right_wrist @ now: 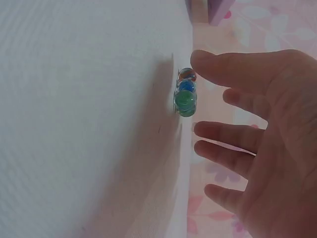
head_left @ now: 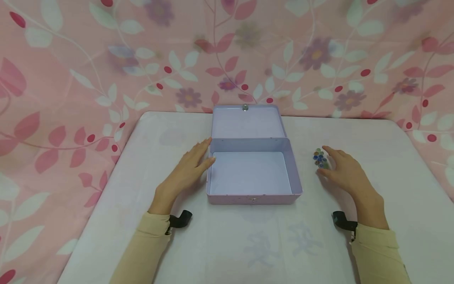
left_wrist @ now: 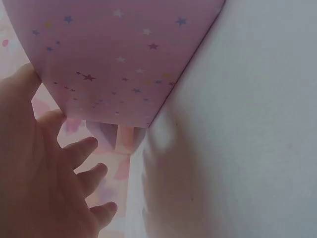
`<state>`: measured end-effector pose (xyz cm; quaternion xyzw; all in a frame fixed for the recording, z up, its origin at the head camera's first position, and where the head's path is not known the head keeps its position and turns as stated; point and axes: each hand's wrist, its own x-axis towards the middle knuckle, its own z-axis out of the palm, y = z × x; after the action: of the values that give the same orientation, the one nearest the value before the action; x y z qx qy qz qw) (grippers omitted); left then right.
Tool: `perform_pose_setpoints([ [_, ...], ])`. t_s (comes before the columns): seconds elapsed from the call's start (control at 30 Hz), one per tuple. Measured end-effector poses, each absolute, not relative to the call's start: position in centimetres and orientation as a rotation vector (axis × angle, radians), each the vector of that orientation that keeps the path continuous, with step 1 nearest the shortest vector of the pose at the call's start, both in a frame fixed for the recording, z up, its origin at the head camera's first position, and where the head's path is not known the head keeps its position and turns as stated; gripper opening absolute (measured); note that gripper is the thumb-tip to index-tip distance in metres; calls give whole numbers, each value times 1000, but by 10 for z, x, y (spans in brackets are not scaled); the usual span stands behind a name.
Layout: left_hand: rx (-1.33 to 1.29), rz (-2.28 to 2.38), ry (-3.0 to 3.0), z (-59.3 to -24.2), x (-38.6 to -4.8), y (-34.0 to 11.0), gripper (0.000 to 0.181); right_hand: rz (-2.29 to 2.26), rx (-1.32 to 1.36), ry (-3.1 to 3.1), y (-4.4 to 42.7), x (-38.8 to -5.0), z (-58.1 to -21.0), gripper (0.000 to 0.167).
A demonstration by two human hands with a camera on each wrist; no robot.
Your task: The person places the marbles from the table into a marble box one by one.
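A floral cloth [head_left: 227, 51] fills your background, cut off by the frame's upper edge, behind the white-covered table [head_left: 230, 236], whose near edge is out of shot. Your sleeves [head_left: 140, 244] also run off the bottom. The lilac box [head_left: 230, 199] stands on the table with its lid [head_left: 248, 122] tipped back; its pale floor shows from wall to wall, while the star-printed left side appears only in your left wrist view.

Your hands are well apart. Your left hand [head_left: 184, 167] lies along the box's left side, fingers loosely extended, thumb tip at the rim; how firmly it bears there you cannot tell. Your right hand [head_left: 344, 169] reaches inward, right of the box, thumb and fingers spread; from above, some fingers are hidden.

The glass marbles [head_left: 320, 157] sit clustered on the table just beyond your right thumb and fingertips. They overlap too much to count, and whether your thumb touches one is unclear.
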<state>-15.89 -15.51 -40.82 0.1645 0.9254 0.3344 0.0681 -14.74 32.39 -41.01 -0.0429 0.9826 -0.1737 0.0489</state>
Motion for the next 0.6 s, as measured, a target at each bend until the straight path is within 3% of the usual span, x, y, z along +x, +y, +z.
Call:
perform_pose_setpoints([
  [0.23, 511, 1100, 2715, -410, -159, -154, 69, -559, -142, 3000, 325, -148, -412, 59],
  [0.6, 464, 1254, 2560, -411, -159, -154, 72, -604, -154, 2995, 322, -146, -410, 39],
])
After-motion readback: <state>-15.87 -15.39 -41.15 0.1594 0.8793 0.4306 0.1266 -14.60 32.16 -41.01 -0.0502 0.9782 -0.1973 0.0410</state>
